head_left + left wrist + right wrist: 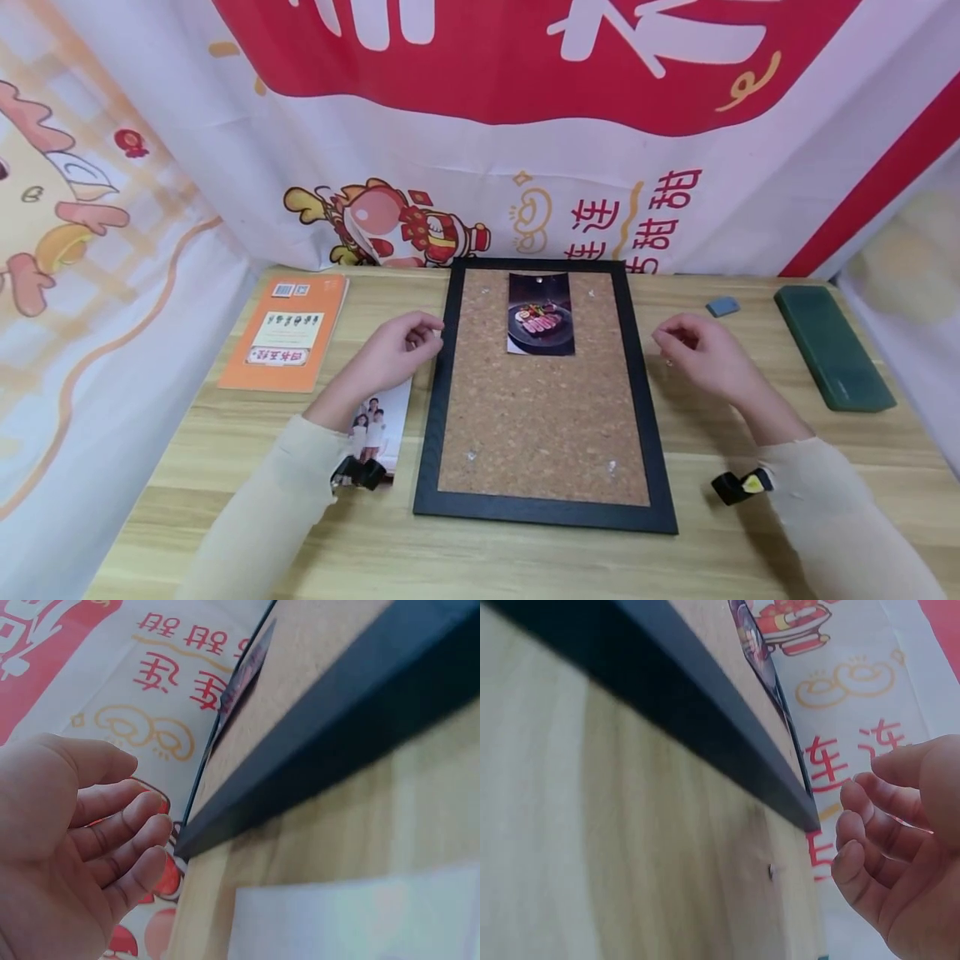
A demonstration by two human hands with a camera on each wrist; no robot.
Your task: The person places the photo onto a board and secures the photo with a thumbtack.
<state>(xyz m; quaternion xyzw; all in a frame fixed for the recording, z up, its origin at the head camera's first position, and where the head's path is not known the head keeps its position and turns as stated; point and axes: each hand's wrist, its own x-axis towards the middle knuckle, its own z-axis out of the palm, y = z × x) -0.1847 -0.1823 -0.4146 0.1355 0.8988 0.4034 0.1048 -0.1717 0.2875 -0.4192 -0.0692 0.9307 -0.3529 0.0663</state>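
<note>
A cork board (543, 417) with a black frame lies on the table between my hands. Near its top edge, a picture of sliced meat on a dark plate (540, 321) is fixed by a small pin. Several clear pins (472, 456) sit near the cork's corners. My left hand (401, 350) hovers by the frame's left side, fingers loosely curled around nothing. To the right of the frame, my right hand (705, 354) is likewise loosely bent, with no object visible in it. A tiny pin (772, 871) rests on the wood near that hand.
Under my left forearm lies a partly covered family photo (375, 429). An orange book (288, 333) is at the far left. On the right are a small blue block (722, 306) and a dark green case (836, 346). A printed curtain (435, 125) hangs behind the table.
</note>
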